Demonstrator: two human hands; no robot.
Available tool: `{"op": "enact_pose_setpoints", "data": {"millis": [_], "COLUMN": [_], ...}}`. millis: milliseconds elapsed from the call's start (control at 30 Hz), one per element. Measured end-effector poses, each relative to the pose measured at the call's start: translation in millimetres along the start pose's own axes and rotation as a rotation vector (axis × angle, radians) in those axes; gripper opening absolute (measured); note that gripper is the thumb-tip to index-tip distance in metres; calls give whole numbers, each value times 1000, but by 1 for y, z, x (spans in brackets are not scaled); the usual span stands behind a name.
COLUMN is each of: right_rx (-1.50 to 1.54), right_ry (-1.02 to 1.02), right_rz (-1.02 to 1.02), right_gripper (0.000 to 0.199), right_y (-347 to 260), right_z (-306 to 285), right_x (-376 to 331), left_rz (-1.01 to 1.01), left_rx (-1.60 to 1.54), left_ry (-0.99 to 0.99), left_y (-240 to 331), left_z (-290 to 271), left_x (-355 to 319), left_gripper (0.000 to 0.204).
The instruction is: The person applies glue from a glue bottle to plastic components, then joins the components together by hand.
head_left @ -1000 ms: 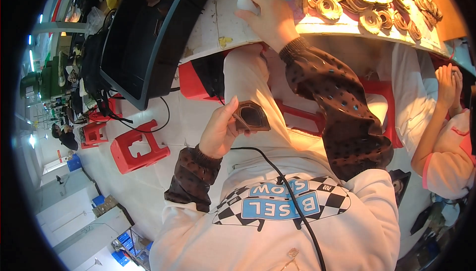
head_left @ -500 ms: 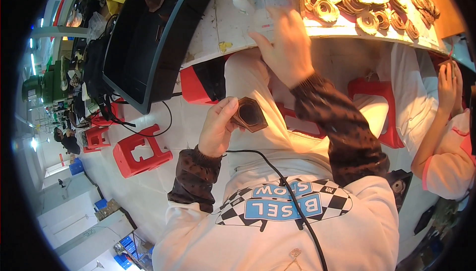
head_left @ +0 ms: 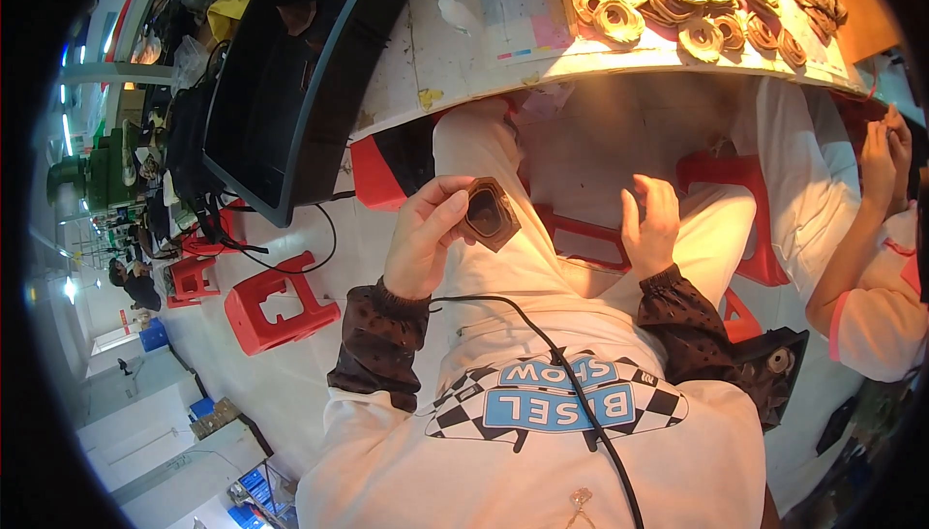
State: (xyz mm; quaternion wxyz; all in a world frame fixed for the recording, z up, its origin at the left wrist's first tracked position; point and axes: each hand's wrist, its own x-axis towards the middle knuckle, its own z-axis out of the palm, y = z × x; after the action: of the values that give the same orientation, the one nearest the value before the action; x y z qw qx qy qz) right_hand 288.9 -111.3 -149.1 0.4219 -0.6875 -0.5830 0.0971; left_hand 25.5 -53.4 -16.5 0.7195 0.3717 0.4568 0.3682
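Observation:
A small brown six-sided piece (head_left: 492, 214) with a dark hollow in its middle is pinched between the thumb and fingers of my left hand (head_left: 432, 229). I hold it in the air over my left thigh, tilted a little. Its exact kind I cannot make out. My right hand (head_left: 654, 226) hovers above my lap, its thumb and fingers apart and nothing visible in it. On the lit right part of the table lie many brown ring-shaped pieces (head_left: 619, 21), some in stacks, away from both hands.
The table (head_left: 464, 69) curves ahead, with a white cable switch (head_left: 453, 14) on it. A large black bin (head_left: 256, 93) stands at its left. Red stools (head_left: 276, 306) are on the floor. A co-worker's hands (head_left: 885, 156) are at the far right. A black cable (head_left: 542, 335) crosses my shirt.
My right hand has drawn back from the table edge to above my lap. In my left hand the brown piece has turned slightly and stays held.

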Motion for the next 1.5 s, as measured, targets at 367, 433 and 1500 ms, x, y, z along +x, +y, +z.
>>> {"op": "enact_pose_setpoints", "data": {"millis": [367, 433, 1500], "right_rx": [-88, -67, -63], "right_ry": [-33, -59, -130], "right_rz": [149, 218, 330], "right_gripper": [18, 17, 16], "right_y": [63, 64, 66], "right_z": [19, 21, 26], "right_x": [-33, -34, -27], "left_rz": [56, 64, 195], "left_rx": [79, 100, 296], "left_ry": [-64, -64, -20], "left_y": [9, 11, 37], "left_z": [9, 10, 11], "left_x": [2, 1, -6], "left_gripper": [35, 36, 49]}}
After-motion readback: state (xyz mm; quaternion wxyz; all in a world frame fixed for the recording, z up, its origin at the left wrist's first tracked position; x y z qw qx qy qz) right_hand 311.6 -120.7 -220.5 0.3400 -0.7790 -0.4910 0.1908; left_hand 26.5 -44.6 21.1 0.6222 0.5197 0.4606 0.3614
